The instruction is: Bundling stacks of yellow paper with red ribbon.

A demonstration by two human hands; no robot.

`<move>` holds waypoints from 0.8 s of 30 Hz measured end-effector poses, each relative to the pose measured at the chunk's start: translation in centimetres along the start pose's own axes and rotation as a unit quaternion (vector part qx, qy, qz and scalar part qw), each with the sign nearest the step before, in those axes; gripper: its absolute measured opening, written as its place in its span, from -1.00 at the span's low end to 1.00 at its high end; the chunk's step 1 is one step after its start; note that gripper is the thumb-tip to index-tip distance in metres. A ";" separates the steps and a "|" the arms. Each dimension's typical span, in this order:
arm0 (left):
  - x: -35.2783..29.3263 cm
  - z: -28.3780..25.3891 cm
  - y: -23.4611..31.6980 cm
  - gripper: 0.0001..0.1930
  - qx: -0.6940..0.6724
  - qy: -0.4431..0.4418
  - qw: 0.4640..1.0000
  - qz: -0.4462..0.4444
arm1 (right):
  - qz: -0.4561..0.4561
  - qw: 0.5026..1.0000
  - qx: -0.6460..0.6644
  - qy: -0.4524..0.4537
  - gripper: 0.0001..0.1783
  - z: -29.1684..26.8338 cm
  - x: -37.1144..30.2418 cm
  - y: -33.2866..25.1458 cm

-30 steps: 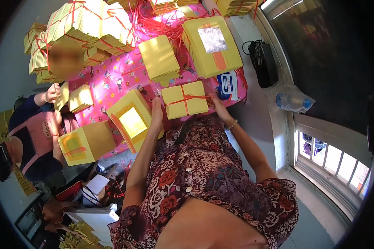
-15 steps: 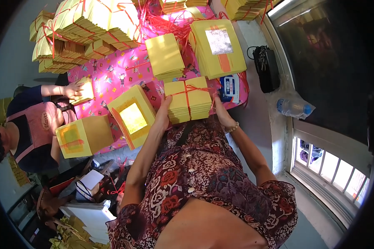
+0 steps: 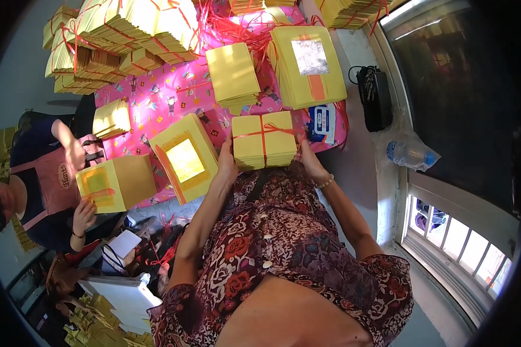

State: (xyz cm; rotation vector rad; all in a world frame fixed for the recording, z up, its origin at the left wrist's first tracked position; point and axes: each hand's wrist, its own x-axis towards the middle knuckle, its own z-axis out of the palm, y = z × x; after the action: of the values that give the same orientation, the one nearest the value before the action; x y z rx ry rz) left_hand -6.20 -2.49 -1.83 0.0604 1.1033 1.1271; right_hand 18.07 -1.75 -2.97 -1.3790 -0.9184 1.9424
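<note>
Between my two hands, at the near edge of the table, is a thick bundle of yellow paper (image 3: 252,151) tied crosswise with red ribbon. My left hand (image 3: 227,160) presses against its left side, and my right hand (image 3: 312,165) rests along its right side, fingers partly hidden behind it. Left of the bundle lies a stack of yellow paper with a shiny gold square (image 3: 205,136). Beyond it stands a loose stack of plain yellow paper (image 3: 231,72), and to the right a larger stack with a silver square (image 3: 289,49).
A co-worker (image 3: 46,168) sits at the left beside yellow stacks. Tied bundles (image 3: 127,34) are piled at the far left of the pink patterned tablecloth (image 3: 168,92). Red ribbon (image 3: 237,34) lies tangled behind. A blue-and-white packet (image 3: 321,122), black case (image 3: 374,101) and bottle (image 3: 411,155) are at the right.
The tied bundle has tipped slightly so more of its top shows, with my hands still on its sides. The co-worker's hand has left the small stack and moved back toward the body.
</note>
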 end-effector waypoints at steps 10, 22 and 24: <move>1.0 0.2 2.8 -0.38 0.062 -0.052 0.991 -0.107 | 0.111 0.984 -0.142 -0.007 -0.39 0.4 1.1 -2.8; 4.8 -3.0 -1.0 -0.25 0.215 0.031 0.976 0.031 | -0.215 0.881 -0.288 0.308 -0.49 3.2 0.8 -3.6; 3.9 -1.1 -0.6 -0.19 0.283 0.056 0.953 0.088 | -0.192 0.780 -0.501 0.321 -0.41 4.8 0.8 -4.7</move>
State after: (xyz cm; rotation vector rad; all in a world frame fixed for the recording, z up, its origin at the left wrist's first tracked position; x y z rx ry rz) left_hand -6.60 -0.41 -5.35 0.5598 1.5200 0.9440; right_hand 13.53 0.70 1.44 -1.9843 -1.7702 0.4819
